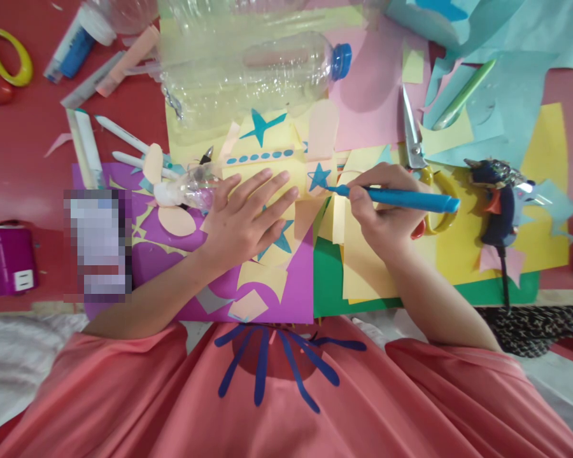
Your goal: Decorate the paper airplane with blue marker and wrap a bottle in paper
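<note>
The red bench (23, 143) is the biggest thing, and lots of paper lies on it. A purple sheet (296, 296) lies close to the person, and a green sheet (520, 289) is to its right. A big clear bottle (267, 63) lies on its side at the far part, with its blue cap pointing right. Nearer, a smaller bottle (195, 191) lies on its side too, with yellow paper (272, 143) over its body. The left hand (251, 216) is flat on this paper with its fingers spread, so its grip is wide and holds nothing. The right hand (386, 219) has a narrow grip around a blue marker (415, 200). Behind that hand are scissors (413, 143) with yellow handles. A dark glue gun (501, 213) lies farther right. The marker's tip is at a little blue star (319, 177) just right of the left hand. Littlest are the blue dots (264, 156), all in a row on the yellow paper.
</note>
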Demonstrator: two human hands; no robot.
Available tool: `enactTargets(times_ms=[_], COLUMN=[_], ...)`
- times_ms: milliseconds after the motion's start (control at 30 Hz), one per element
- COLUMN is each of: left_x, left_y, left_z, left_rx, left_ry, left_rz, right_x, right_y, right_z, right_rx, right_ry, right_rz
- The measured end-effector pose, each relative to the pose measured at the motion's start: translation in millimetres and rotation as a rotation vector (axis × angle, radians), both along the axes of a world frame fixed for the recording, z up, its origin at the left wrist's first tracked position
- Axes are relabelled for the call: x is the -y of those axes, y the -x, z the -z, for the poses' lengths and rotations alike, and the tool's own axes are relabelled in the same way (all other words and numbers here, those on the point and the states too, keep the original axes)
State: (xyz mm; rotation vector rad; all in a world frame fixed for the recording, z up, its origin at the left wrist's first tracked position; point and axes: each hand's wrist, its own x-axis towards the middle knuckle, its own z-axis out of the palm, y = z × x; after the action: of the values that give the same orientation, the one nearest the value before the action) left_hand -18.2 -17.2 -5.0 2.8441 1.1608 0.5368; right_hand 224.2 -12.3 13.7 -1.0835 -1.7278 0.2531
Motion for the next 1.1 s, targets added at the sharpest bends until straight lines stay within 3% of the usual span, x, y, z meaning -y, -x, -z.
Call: enactTargets(times_ms=[267, 833, 1100], left_x=[0.1, 0.5, 0.4], left_y=[1.0, 0.9, 0.8], left_z=[0.3, 0.3, -2.3], left_rx=[0.011, 0.007, 0.003], left_ry=[0.092, 0.064, 0.091], left_rz=[0.000, -0.007, 0.005], right_x=[0.3, 1.9, 3.1], right_y=[1.4, 1.8, 6.9], right_z=[0.8, -1.7, -7.0], right_rx=[-0.018, 0.001, 0.019], right_ry=[-0.002, 0.014, 0.035], right_rz=[0.011, 0.070, -0.053])
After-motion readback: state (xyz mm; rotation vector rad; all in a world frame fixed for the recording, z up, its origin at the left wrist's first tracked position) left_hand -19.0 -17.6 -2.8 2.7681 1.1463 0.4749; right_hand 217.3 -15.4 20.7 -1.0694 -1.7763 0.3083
